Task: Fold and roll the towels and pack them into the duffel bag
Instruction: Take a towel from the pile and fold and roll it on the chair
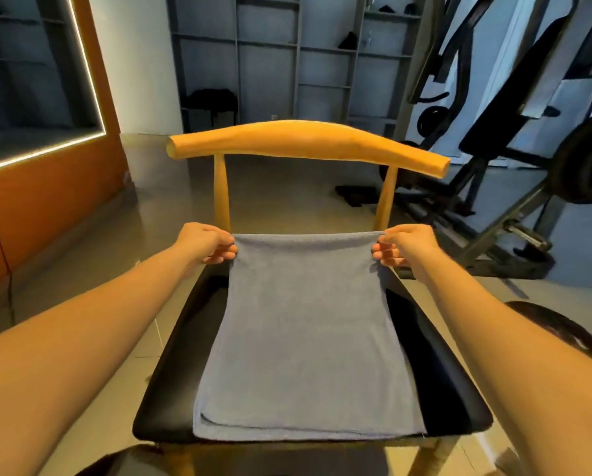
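A grey-blue towel [304, 338] lies folded lengthwise on the black seat [171, 383] of a wooden chair. Its near end shows layered edges at the seat's front. My left hand [207, 243] pinches the towel's far left corner. At the far right corner, my right hand [404, 247] pinches the cloth the same way. Both corners are lifted a little above the seat, just in front of the chair's back posts. No duffel bag is identifiable in view.
The chair's curved wooden backrest [304, 142] rises right behind my hands. Gym equipment [514, 173] with weight plates fills the right side. Grey shelving [287, 63] lines the far wall. An orange wall panel [47, 187] stands left. A dark rounded object [559, 328] sits at the right.
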Demonstrator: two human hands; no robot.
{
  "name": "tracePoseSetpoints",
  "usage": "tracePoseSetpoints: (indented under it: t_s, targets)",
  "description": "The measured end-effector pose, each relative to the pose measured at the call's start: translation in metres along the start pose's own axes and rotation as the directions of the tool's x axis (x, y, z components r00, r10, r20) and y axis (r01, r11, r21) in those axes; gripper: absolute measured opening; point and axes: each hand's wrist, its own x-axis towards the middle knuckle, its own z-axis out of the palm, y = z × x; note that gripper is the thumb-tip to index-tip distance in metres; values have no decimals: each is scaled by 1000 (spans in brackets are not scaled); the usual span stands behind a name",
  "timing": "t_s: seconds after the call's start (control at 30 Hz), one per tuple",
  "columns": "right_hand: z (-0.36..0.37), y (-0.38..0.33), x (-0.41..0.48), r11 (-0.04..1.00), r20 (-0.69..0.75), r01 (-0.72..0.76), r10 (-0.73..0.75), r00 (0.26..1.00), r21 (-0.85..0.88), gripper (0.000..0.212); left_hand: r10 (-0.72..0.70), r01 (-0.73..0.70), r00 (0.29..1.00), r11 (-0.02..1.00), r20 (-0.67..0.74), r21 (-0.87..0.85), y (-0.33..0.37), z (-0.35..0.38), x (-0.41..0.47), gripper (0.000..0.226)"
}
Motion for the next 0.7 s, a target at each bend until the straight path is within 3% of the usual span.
tracePoseSetpoints:
  t_s: [0.23,0.5,0.7]
  targets:
    - [-14,10,-14,997,29,67,-68,997,25,11,73,-73,995,997,68,-4,-4,-13,-21,14]
    - [-50,30,-90,985,128,150,-160,979,84,13,186,-190,970,982,154,10,-18,-44,-109,13]
    - [-70,57,-140,989,203,126,-138,969,73,10,267,-292,945,949,187,118,-47,-47,-172,6]
